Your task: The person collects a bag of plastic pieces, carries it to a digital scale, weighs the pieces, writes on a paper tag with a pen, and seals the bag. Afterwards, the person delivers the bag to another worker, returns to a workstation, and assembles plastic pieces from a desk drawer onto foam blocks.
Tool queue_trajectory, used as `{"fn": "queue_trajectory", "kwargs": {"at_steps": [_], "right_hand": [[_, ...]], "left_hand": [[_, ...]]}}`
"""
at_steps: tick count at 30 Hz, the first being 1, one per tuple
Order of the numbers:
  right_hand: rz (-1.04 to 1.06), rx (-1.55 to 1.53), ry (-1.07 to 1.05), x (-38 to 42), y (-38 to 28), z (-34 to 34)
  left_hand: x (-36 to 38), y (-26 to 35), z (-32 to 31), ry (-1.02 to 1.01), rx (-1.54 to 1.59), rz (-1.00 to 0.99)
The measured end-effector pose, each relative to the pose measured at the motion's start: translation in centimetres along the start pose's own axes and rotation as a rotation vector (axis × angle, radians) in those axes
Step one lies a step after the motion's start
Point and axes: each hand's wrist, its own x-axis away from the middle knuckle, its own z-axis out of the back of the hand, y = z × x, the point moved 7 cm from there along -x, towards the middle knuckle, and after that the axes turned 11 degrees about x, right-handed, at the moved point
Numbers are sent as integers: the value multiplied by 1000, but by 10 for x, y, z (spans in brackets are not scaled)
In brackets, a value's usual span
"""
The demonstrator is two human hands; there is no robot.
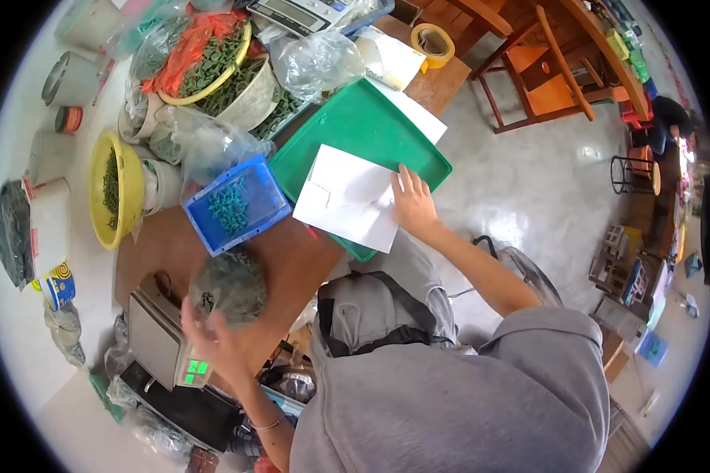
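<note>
My right hand [415, 206] is at the right edge of a creased white sheet of paper [345, 197], its fingers closed on that edge. The sheet lies over the lower left part of a green tray [386, 130]. My left hand [215, 340] is blurred, with fingers apart and nothing visible in them. It is between a clear plastic bag of dark small pieces [233, 285] and a digital scale [159, 331] with a lit green display. Above the bag stands a blue bin [254, 225] holding small teal pieces [229, 207].
Yellow bowls [126, 201] and a whitish bowl [254, 102] of green pieces crowd the upper left, with plastic bags [319, 63]. Yellow tape [432, 46] lies at the table's far end. A wooden chair [536, 75] stands beyond. Another person [669, 122] is at the far right.
</note>
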Motion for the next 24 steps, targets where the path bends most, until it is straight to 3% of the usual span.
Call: {"fn": "queue_trajectory", "kwargs": {"at_steps": [3, 6, 9, 11, 12, 14, 18, 20, 21, 24], "right_hand": [[59, 31, -12, 1, 0, -3], [76, 166, 55, -1, -3, -16], [124, 120, 158, -7, 1, 5], [116, -273, 38, -10, 15, 20], [117, -276, 38, -11, 17, 29], [59, -620, 101, -13, 26, 52], [72, -869, 43, -26, 35, 91], [-180, -1000, -346, -27, 45, 71], [-181, -1000, -346, -29, 47, 76], [-133, -930, -161, -36, 53, 93]], "left_hand": [[1, 27, -71, -177, -39, -10], [6, 67, -151, -460, 44, -213], [8, 67, -202, -610, 89, -245], [8, 62, -230, -654, 72, -280], [5, 64, -239, -653, 69, -279], [9, 89, -258, -706, -33, -604], [14, 87, -286, -897, -139, -750], [12, 81, -293, -972, -114, -669], [12, 78, -298, -1045, -90, -588], [13, 89, -301, -1030, -27, -583]]}}
